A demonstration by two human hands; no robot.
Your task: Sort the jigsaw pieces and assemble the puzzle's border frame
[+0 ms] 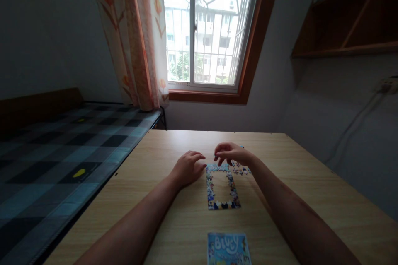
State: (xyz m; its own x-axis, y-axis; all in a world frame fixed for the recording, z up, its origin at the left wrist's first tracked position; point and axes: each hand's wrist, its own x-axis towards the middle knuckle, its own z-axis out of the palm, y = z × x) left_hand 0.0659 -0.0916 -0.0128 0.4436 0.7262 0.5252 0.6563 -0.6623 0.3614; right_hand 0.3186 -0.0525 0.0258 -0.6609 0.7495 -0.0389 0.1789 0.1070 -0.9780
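Observation:
A jigsaw puzzle frame point(210, 190) lies on the table, its border joined and bare wood showing in the middle. My left hand point(189, 167) rests at its upper left corner, fingers apart and nothing in them. Above the puzzle's top edge, my right hand point(231, 153) pinches a small puzzle piece point(214, 156), of which only a bit shows at the fingertips. Loose puzzle pieces point(241, 169) are spread to the right of the frame, partly hidden under my right hand and wrist.
A blue picture box or card point(229, 249) marked "Bluey" lies at the near edge of view on the wooden table point(174, 143). To the left is a bed point(102, 149) with a checked cover. A curtained window point(214, 29) and a wall shelf point(348, 29) are beyond.

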